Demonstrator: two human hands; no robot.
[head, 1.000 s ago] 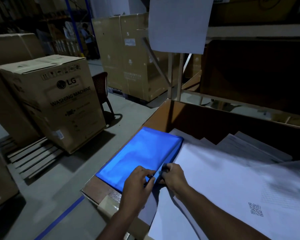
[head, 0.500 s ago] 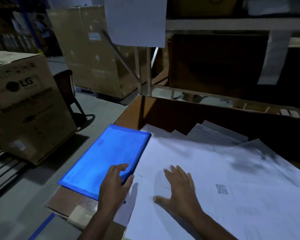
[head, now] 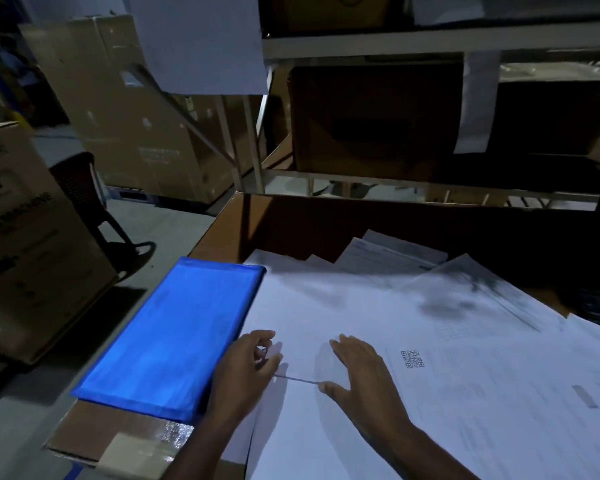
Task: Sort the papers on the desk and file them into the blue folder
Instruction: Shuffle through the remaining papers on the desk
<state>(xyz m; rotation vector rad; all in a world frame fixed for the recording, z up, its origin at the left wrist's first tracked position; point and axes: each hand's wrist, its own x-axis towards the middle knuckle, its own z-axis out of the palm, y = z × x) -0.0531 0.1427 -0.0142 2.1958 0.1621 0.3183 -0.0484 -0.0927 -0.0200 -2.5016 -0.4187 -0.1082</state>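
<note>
While the blue folder [head: 168, 336] lies flat and closed at the left end of the table [head: 219, 230], the sorting step looks barely begun: no sheet appears to have gone into it, though with the cover down I cannot see whether anything is inside. Just right of the folder's near right edge, the left hand [head: 248, 362] has its grip curled, the fingers bent in over the white sheets; it may be pinching a paper edge or a thin strip, but the dim, blurred view does not settle that, so I cannot tell whether it holds anything. Further right of the folder, the right hand [head: 357, 370] lies flat with its grip apart, fingers straight and thumb out, pressing down on the papers [head: 447, 341]. Those papers spread loosely from the folder's right edge across the rest of the table, overlapping at angles, one bearing a QR code [head: 412, 359] just right of the right hand. My judgement: the next move calls for gathering the loose sheets into a squared stack, then lifting the folder's cover, which takes one hand to hold it up and the other to slide the stack in
</note>
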